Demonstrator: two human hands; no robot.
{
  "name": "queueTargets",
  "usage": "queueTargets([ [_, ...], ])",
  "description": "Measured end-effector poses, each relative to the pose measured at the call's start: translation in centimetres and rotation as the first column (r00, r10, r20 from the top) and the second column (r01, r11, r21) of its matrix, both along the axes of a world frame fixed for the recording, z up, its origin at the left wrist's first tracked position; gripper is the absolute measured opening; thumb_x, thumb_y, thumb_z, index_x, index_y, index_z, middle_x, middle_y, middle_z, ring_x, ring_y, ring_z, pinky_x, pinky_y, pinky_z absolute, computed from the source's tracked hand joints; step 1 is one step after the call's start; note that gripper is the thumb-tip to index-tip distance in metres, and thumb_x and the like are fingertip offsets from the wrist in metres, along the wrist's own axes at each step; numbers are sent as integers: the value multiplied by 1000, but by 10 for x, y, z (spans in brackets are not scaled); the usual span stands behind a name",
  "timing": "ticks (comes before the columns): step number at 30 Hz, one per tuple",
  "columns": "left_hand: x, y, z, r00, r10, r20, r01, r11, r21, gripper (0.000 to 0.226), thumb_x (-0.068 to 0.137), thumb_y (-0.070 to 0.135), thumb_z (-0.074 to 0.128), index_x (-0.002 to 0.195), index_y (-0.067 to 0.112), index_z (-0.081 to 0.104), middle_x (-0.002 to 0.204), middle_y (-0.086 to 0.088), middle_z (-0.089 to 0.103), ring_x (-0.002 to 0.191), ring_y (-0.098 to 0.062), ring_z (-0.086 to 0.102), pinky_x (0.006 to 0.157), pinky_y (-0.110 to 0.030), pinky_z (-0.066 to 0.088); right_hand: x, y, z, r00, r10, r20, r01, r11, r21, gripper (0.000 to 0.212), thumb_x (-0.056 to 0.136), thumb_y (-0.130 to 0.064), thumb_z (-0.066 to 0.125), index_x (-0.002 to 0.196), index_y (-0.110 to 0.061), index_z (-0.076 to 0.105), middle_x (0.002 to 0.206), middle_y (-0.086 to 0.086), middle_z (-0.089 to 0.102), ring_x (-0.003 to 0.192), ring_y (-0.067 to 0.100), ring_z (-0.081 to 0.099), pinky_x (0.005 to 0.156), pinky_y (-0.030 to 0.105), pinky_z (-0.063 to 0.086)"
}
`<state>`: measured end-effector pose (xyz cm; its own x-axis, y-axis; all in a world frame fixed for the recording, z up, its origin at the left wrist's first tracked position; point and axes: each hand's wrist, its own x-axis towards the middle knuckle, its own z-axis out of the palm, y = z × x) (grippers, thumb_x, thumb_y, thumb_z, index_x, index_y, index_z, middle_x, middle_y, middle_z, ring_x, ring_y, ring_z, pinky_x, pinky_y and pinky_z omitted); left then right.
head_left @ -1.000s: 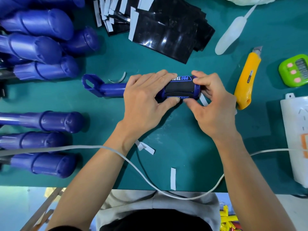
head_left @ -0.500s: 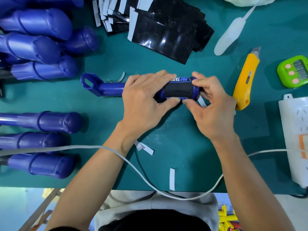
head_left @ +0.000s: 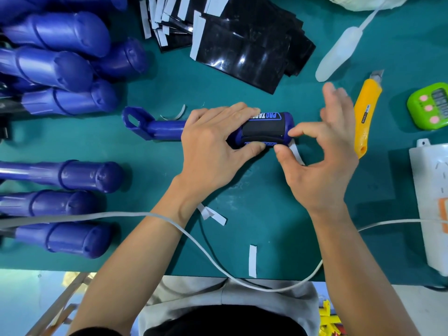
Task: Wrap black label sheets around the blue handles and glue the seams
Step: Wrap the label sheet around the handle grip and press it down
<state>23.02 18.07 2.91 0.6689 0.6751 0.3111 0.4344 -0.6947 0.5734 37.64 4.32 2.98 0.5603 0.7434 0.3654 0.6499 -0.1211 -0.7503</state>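
A blue handle (head_left: 164, 129) lies across the middle of the green table, its loop end pointing left. A black label (head_left: 263, 129) with blue print is wrapped round its thick right end. My left hand (head_left: 213, 146) grips the handle over the label's left part. My right hand (head_left: 322, 166) pinches the handle's right end between thumb and index fingertip, its other fingers lifted and spread. A white backing strip (head_left: 297, 155) hangs from under the label beside my thumb. A stack of black label sheets (head_left: 247, 57) lies at the back.
Several blue handles (head_left: 60, 69) are piled at the left, with more (head_left: 72, 175) lower down. To the right lie a yellow utility knife (head_left: 364, 117), a white squeeze applicator (head_left: 339, 59), a green timer (head_left: 429, 106) and a white power strip (head_left: 431, 202). A white cable (head_left: 194, 236) crosses the front; paper strips (head_left: 252, 260) lie loose.
My right hand has lifted three fingers off the handle's end and spread them; only thumb and index stay on it. The left hand and the handle have kept their place.
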Motion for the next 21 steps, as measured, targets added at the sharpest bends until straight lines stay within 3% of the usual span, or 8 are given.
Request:
queueTargets([
  [3,0,-1,2,1000,0,-11,0,1000,-4,46,77,46,84,117,25,78,122,13,74,107,-9,68,97,-26,35,0,3,4,992,-14,126,12,1000,15,10,84,-9,83,85,-1,76,150,21,47,143,39,39,122,35,30],
  [6,0,-1,3,1000,-2,-23,2,1000,-15,47,76,45,86,117,24,78,122,13,74,108,-10,68,98,-25,34,-2,4,6,984,-20,178,16,1000,21,9,86,-6,83,81,-1,78,143,25,54,134,41,44,121,32,31],
  [12,0,-2,3,999,-7,-32,6,1000,-24,48,76,46,85,118,25,78,122,14,74,108,-10,69,98,-27,35,-4,4,6,990,-19,139,18,1000,7,11,89,-2,81,80,0,76,138,19,63,128,36,50,114,28,38],
  [14,0,-2,2,1000,-7,-26,6,1000,-26,48,76,46,85,118,25,78,122,14,74,108,-9,68,98,-26,35,-5,4,3,996,6,94,-8,1000,11,10,90,3,77,81,3,73,138,18,62,128,33,52,113,33,42],
  [18,-1,-1,0,1000,-2,-24,2,1000,-17,49,76,47,85,120,25,77,123,13,74,110,-10,69,99,-28,36,-9,4,-1,999,43,-11,-43,999,29,7,94,9,70,86,8,70,137,14,60,128,29,56,100,56,53],
  [21,-1,-1,-1,1000,-1,-20,1,1000,-16,50,76,48,86,120,25,77,123,13,74,110,-10,69,99,-30,38,-9,5,0,999,42,-23,-41,999,30,7,94,10,67,88,8,69,134,10,59,124,27,59,100,53,54],
])
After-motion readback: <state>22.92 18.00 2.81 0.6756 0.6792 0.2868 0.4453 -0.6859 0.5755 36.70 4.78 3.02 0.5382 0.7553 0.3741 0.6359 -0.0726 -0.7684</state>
